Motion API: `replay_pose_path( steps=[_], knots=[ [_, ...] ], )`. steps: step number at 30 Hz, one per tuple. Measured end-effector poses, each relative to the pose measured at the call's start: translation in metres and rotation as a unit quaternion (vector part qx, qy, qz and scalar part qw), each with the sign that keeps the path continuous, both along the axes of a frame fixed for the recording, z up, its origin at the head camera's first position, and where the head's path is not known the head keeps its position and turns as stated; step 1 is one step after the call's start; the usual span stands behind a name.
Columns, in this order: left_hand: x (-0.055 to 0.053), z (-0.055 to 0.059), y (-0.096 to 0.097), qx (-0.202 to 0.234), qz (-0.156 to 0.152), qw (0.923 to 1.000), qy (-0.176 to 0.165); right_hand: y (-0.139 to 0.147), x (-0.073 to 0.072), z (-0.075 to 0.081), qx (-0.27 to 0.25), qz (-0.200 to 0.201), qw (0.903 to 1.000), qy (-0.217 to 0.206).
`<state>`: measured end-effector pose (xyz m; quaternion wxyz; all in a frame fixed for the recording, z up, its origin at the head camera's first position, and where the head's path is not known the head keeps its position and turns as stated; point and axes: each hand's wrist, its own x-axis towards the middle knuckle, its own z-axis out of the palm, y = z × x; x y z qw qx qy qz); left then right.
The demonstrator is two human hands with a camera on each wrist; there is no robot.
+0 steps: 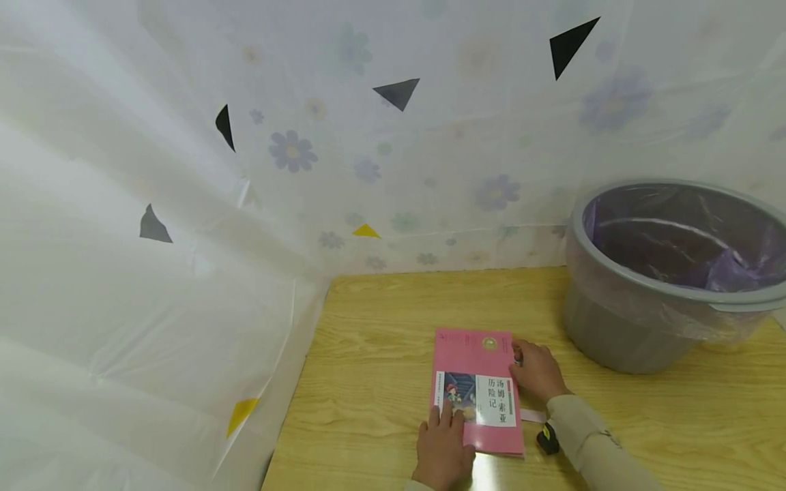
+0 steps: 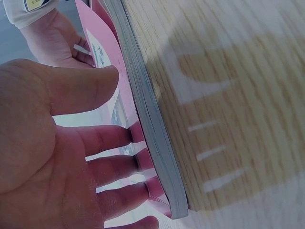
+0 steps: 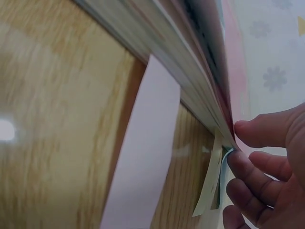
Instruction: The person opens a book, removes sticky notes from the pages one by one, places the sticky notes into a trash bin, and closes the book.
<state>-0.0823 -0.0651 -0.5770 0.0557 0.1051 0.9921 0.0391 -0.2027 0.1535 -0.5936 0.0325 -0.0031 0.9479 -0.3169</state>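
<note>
A pink paperback book (image 1: pixel 479 389) with a picture panel and Chinese title lies on the wooden table. My left hand (image 1: pixel 441 447) rests on the lower left of its cover, fingers extended; in the left wrist view the fingertips (image 2: pixel 143 160) press on the cover by the page block (image 2: pixel 152 119). At the upper right edge, my right hand (image 1: pixel 540 372) pinches the cover's edge between thumb and fingers, and in the right wrist view the cover and front pages (image 3: pixel 214 62) lift away from the rest. A pale pink paper strip (image 3: pixel 145 138) sticks out of the pages; a narrower cream strip (image 3: pixel 209 176) hangs near my fingers.
A large grey tub (image 1: pixel 626 327) lined with clear purplish plastic stands to the right on the table (image 1: pixel 362 382). A small black-and-yellow object (image 1: pixel 548 438) sits beside the right forearm. White and flower-patterned sheeting (image 1: pixel 393 170) rises behind and along the left.
</note>
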Motion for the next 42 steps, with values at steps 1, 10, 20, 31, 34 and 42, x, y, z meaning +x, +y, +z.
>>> replay_pose_path(
  steps=[1,10,20,31,34,42],
  knots=[
    [0.0003,-0.0001,-0.0001,0.0,-0.001,1.0,0.003,-0.0004,0.0003,0.0,0.001,-0.001,1.0,0.001],
    [0.0021,0.0012,-0.0008,-0.005,-0.008,0.9999,0.012,0.0002,0.0006,-0.0027,-0.004,-0.004,1.0,-0.001],
    [0.0014,0.0002,-0.0002,-0.016,-0.009,0.9997,0.013,0.0008,-0.0006,-0.0049,-0.025,-0.013,0.9993,-0.025],
    [0.0009,0.0059,0.0016,-0.028,-0.006,0.9996,-0.002,0.0,0.0015,-0.0047,-0.04,-0.023,0.9988,-0.019],
    [0.0007,0.0059,0.0013,-0.027,-0.006,0.9996,-0.006,-0.0004,0.002,-0.0052,-0.044,-0.03,0.9983,-0.025],
    [0.0003,0.0046,0.0008,-0.021,-0.007,0.9997,-0.005,-0.0001,0.0007,-0.0054,-0.056,-0.036,0.9973,-0.032]
  ],
)
